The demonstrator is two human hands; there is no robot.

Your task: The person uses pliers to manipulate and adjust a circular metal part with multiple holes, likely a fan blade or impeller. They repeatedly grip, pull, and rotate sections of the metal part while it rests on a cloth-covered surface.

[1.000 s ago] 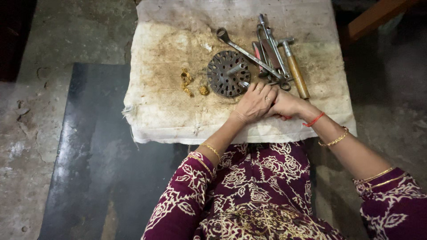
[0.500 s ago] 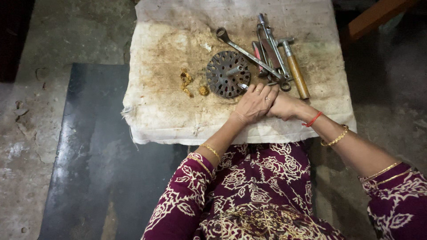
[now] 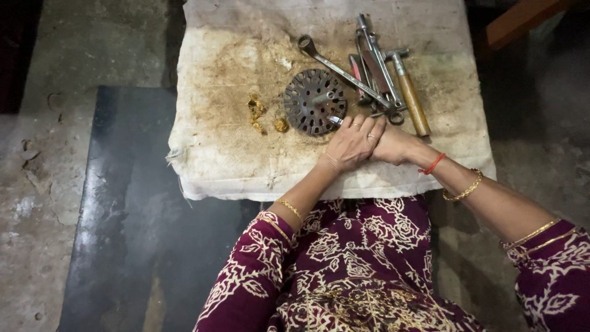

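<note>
Step in hand: both hands meet at the near right of a stained white cloth (image 3: pixel 233 166), working on something small held between them; what it is cannot be told.
Left hand (image 3: pixel 351 144): laid over the right, fingers half curled and pressed together, their tips at a small metal point that shows at the disc's 4 o'clock edge.
Right hand (image 3: pixel 393 146): tucked under the left, fingers hidden; how far they are closed cannot be told.
Disc (image 3: pixel 314 101): one round perforated metal disc, flat on the cloth at 11 o'clock from the hands, just beside the fingertips.
Next move: by my reading, fine fingertip work close to the disc, calling for a steady grip and little reach.
Tools: one long spanner (image 3: pixel 344 71), one wooden-handled hammer (image 3: pixel 410 92), and a bundle of thin metal tools (image 3: pixel 372 58) at 12 o'clock, too overlapped to count.
Brass bits (image 3: pixel 257 110): a small cluster at the disc's 9 o'clock, number unclear.
Bangles: gold bangles on both wrists; one red thread (image 3: pixel 433 163) on the right.
</note>
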